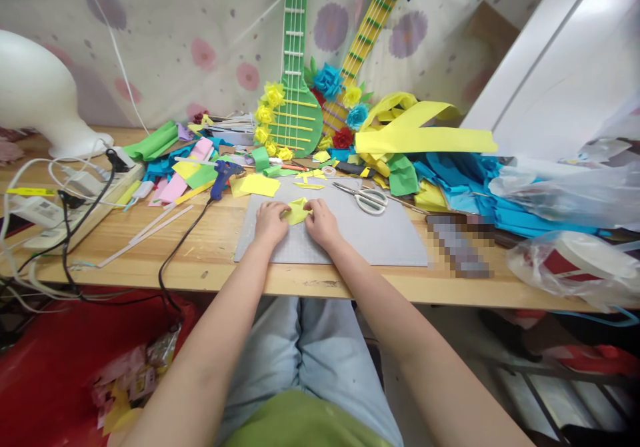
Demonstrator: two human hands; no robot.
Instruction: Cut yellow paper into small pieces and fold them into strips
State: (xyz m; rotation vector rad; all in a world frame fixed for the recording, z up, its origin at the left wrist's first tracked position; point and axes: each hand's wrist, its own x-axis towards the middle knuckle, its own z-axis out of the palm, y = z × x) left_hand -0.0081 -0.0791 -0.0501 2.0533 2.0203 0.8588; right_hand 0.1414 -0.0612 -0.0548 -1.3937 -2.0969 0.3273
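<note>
A small folded piece of yellow paper (299, 212) lies over the grey mat (385, 239), between my two hands. My left hand (271, 222) has its fingers closed on the paper's left edge. On the other side, my right hand (321, 222) pinches the right edge. White-handled scissors (370, 200) rest on the mat to the right, blades pointing left. Thin yellow strips (309, 185) lie just beyond the paper, and yellow sheets (256, 185) sit at the mat's back left corner.
A blue glue gun (223, 179) with a black cord and a power strip (95, 200) are on the left. Green (296, 117) and yellow paper instruments (370, 30) lean at the back. Coloured paper, a phone-like blurred item and a bagged cup (575, 264) stand right.
</note>
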